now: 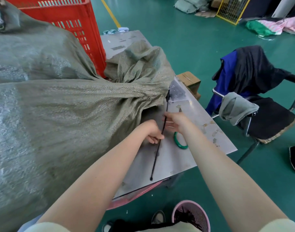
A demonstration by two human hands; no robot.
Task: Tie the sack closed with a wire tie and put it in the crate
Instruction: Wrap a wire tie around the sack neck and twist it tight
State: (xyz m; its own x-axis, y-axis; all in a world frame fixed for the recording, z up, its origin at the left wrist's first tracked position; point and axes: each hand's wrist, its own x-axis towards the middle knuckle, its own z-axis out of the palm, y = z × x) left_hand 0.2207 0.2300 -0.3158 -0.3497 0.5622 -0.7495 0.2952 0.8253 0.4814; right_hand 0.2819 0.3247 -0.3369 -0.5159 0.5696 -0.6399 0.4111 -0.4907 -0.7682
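A large grey-green woven sack [63,111] lies on its side across the metal table [177,158], its gathered neck [143,97] pointing right. A long black wire tie [157,148] runs from the neck down over the table toward me. My left hand [153,131] pinches the tie near its middle. A little higher up, my right hand [174,121] grips the same tie. The red plastic crate [73,19] stands behind the sack at the top left.
A second sack [31,52] lies against the crate. A green ring [180,143] rests on the table by my right wrist. A clear bag of ties [177,92] sits at the table's far edge. To the right stands a chair [260,106] draped with clothes; a pink basket [192,215] sits below.
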